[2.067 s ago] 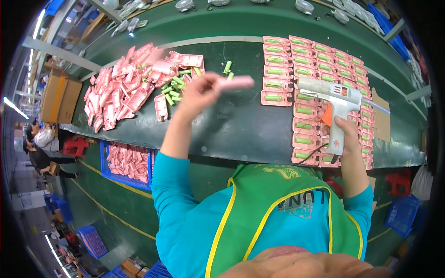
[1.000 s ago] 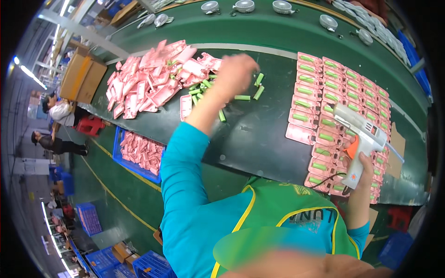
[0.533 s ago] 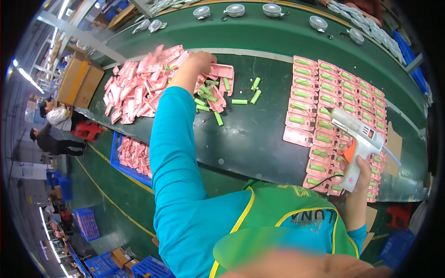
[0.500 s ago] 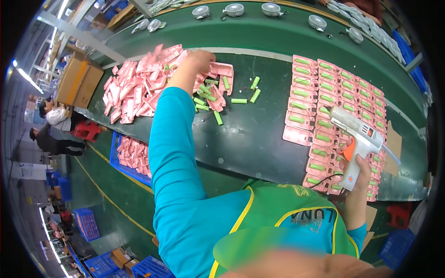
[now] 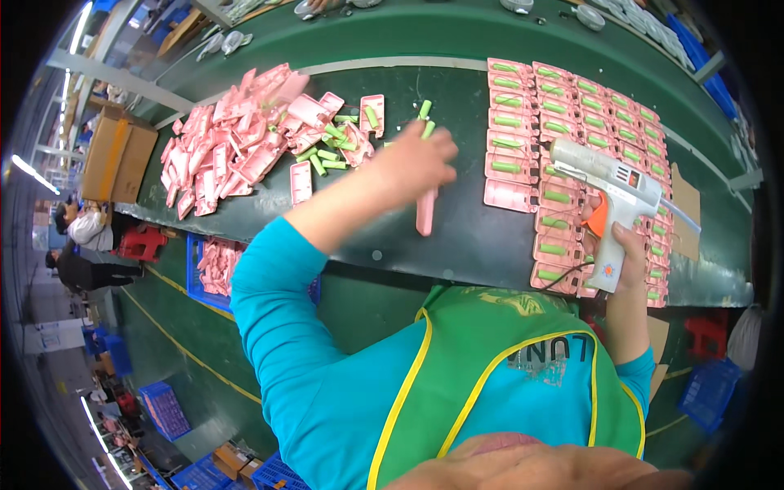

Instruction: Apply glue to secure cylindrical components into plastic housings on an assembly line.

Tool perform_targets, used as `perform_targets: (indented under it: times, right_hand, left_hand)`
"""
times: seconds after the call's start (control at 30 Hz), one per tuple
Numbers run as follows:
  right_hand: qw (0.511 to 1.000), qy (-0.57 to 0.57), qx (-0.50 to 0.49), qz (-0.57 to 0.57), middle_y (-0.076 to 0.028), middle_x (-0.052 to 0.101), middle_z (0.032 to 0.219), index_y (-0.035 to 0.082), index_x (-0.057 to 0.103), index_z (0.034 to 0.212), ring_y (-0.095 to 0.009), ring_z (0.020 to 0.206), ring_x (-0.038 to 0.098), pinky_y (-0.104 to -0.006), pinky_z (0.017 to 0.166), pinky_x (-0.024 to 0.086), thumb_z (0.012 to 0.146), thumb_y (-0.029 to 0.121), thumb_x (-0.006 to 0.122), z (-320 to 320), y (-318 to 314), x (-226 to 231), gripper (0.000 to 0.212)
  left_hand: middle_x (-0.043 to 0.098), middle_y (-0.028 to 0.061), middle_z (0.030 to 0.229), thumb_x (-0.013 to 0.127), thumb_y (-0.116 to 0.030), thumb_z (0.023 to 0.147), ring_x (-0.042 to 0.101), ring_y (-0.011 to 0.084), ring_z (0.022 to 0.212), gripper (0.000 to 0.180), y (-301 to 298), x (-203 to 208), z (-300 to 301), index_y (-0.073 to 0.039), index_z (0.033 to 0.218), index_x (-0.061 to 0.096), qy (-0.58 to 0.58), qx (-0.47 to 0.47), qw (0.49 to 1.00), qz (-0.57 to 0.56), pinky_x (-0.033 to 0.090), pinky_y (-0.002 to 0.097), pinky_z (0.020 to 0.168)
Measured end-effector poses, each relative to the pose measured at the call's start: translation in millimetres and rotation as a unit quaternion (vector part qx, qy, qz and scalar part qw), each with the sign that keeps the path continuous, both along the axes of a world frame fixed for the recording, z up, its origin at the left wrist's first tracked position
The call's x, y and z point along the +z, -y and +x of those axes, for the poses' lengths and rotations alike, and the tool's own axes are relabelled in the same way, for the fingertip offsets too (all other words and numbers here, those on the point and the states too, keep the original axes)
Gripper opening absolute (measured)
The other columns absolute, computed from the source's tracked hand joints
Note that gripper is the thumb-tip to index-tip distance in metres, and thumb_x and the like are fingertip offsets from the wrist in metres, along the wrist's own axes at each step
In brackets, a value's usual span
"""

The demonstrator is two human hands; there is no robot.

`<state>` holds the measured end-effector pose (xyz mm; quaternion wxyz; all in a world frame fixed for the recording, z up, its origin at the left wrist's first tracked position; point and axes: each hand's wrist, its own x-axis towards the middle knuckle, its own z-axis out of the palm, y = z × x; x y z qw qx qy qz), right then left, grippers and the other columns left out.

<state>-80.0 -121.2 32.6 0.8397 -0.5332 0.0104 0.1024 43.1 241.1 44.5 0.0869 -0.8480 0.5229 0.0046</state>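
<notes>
My left hand is over the middle of the dark table, slightly blurred. Its fingers are closed on a pink plastic shell, seen edge-on below the palm. Close to the fingertips are green cylindrical batteries. My right hand grips a white glue gun with an orange trigger, its nozzle pointing up and left. Under the gun lie rows of pink shells, most with a green battery inside. To the left is a loose heap of pink shells, with several batteries at its right edge.
A blue crate of pink parts stands below the table's left edge. A cardboard box is at the far left. Small fans sit on the green surface beyond, where another person's hand shows. Two people are in the left background.
My left hand has moved right from the heap and now has a pink shell. Another shell lies separate in front of the heap. The glue gun stays in my right hand; the view has shifted.
</notes>
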Motion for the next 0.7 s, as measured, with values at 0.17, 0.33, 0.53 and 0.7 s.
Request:
perform_targets:
  times: [0.17, 0.33, 0.53, 0.7]
  right_hand:
    - [1.0, 0.002, -0.001, -0.001, -0.013, 0.061, 0.11, -0.003, 0.047, 0.127, -0.026, 0.107, 0.061, -0.0252, 0.064, 0.052, 0.087, 0.03, 0.057, -3.0, -5.1, 5.7, 0.052]
    - [1.0, -0.002, -0.001, 0.01, -0.013, 0.061, 0.111, -0.002, 0.047, 0.127, -0.026, 0.107, 0.061, -0.0251, 0.065, 0.053, 0.087, 0.028, 0.057, -6.6, -3.1, 1.2, 0.051]
    - [0.999, -0.002, 0.016, 0.028, -0.013, 0.061, 0.111, -0.002, 0.047, 0.127, -0.025, 0.107, 0.06, -0.0252, 0.065, 0.053, 0.087, 0.029, 0.057, -4.2, -4.8, -0.4, 0.051]
    - [0.999, 0.003, 0.007, 0.032, -0.014, 0.06, 0.112, -0.003, 0.047, 0.128, -0.026, 0.107, 0.06, -0.0253, 0.065, 0.052, 0.086, 0.029, 0.056, -6.3, -6.1, 2.7, 0.053]
  left_hand:
    - [0.046, 0.0081, 0.142, 0.064, -0.016, 0.079, 0.039, 0.0271, 0.137, 0.024, 25.6, -21.1, -32.4, -0.016, 0.103, 0.067, -0.02, -0.028, 0.992, -0.122, 0.036, 0.0538, 0.106]
    - [0.059, 0.0068, 0.106, 0.07, -0.014, 0.077, 0.056, 0.0271, 0.097, 0.023, 15.2, -40.0, -62.7, -0.013, 0.099, 0.064, -0.003, 0.176, 0.93, -0.323, 0.04, 0.0418, 0.078]
    - [0.056, 0.0058, 0.09, 0.076, -0.028, 0.072, 0.054, 0.0244, 0.088, 0.025, 32.2, -62.8, -118.0, -0.012, 0.085, 0.063, -0.024, 0.3, 0.909, -0.288, 0.036, 0.0414, 0.075]
    - [0.058, 0.0038, 0.094, 0.077, -0.02, 0.071, 0.054, 0.0253, 0.092, 0.023, 29.3, -89.2, -124.2, -0.012, 0.088, 0.063, -0.025, 0.286, 0.903, -0.318, 0.037, 0.0412, 0.079]
